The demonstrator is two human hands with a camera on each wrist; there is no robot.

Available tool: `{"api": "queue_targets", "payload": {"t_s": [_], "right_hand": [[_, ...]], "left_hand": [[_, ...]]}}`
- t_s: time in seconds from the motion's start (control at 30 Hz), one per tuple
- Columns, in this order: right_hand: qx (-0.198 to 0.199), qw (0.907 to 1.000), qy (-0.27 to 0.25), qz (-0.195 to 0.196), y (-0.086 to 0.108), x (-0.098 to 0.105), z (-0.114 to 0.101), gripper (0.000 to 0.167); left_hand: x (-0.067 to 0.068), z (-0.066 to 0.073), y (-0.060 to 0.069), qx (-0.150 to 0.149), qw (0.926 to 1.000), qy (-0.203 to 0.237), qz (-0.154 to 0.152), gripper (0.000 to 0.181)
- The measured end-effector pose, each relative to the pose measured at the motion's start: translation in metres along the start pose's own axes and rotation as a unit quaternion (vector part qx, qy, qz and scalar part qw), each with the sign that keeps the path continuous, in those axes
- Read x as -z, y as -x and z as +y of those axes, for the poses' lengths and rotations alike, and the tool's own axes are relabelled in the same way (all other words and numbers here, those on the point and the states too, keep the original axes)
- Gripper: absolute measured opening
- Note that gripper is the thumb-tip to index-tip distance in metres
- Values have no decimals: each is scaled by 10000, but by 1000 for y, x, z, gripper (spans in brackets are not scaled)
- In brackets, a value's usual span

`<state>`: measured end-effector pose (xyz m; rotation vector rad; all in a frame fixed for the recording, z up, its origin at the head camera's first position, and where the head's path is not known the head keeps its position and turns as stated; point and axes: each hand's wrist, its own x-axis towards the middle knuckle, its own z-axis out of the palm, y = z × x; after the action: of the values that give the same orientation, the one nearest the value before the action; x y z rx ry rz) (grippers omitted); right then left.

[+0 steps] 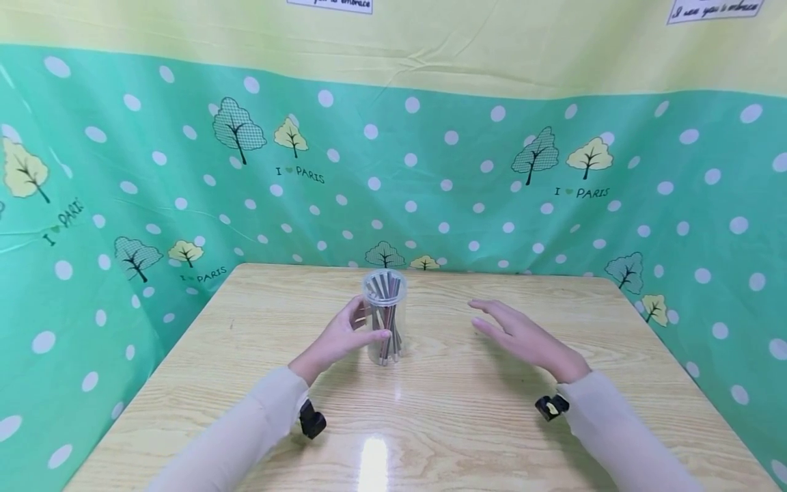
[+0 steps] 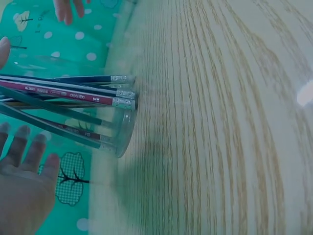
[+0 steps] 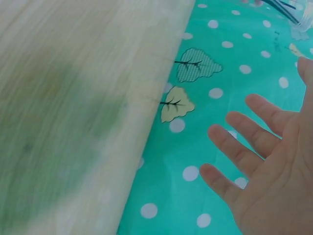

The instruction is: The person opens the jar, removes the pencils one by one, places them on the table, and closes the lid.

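A clear cylindrical jar (image 1: 399, 328) stands upright on the wooden table. Several pencils (image 2: 73, 94), dark and red with pale metal ends, lean inside it. My left hand (image 1: 340, 336) holds the jar from its left side, thumb across the front and fingers around the far left. In the left wrist view, some fingers of the left hand (image 2: 29, 181) show through the clear wall; how firmly they press is unclear. To the right of the jar, my right hand (image 1: 522, 335) hovers above the table, apart from it. The right wrist view shows its fingers (image 3: 237, 149) spread, holding nothing.
The light wooden table (image 1: 467, 437) extends under both forearms. Behind and beside it hangs a green dotted curtain (image 1: 430, 171) with printed trees. Each wrist wears a small black camera, such as the one on the right wrist (image 1: 551, 407).
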<state>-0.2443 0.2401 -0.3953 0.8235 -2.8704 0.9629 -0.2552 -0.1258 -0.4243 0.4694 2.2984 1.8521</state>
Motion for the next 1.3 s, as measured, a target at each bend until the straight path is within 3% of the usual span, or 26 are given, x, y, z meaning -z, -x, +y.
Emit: {"api": "queue_targets", "payload": {"t_s": [0.53,0.73,1.13,1.3], "right_hand": [[258,9989,-339,-176,-43,-5,-47,64],[605,9972,-429,-134,-63,-10,-69,66],[1104,9934,-302,55,-96,-18,-102,80],[1127,9934,-155,116,-104,-20,-111,82]], "left_hand": [[-5,-5,-2,36,9999,118,81,82],[-4,-4,-1,64,9999,75,45,82],[-3,-2,-1,45,10000,68,-3,82],[-3,-1,-1,-27,10000,48,-46,81]]}}
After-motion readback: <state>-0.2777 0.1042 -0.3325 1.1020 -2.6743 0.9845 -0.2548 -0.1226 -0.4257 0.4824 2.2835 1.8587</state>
